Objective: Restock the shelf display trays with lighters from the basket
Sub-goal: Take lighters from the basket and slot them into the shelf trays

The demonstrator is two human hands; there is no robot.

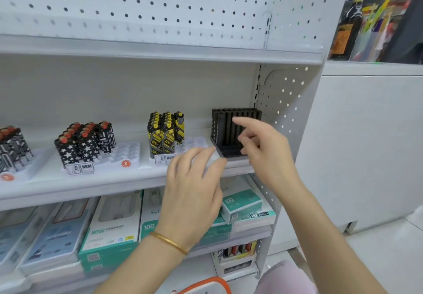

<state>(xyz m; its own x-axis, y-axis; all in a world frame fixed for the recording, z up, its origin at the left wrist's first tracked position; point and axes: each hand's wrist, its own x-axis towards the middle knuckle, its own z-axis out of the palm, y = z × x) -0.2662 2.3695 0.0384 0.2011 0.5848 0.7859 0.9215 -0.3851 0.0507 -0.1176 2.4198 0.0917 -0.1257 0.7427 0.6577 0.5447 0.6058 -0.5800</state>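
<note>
- 2 bare hands reach toward the middle shelf (91, 186) of a white store rack.
- The left hand (192, 193), with a gold bangle (169, 242) on its wrist, lies palm down with fingers spread and loose on the front right corner of a white display tray (196, 144); it grips nothing that shows.
- That tray holds yellow-and-black lighters (166, 133) standing upright at its left side, while the slots on its right stand bare.
- The right hand (263, 147) hovers open in front of a black display tray (229, 152), index finger stretched out, the other fingers loosely curled, holding nothing.
- The black tray sits at the right end of the shelf, with black lighters (219, 122) upright along its back and left side.
- Further left, another white tray (119, 156) carries star-patterned lighters (77, 147) with red tops.
- An orange-rimmed basket (206, 285) edge shows at the bottom; its contents are hidden.
- Boxed goods (112, 225) fill the shelf below.
</note>
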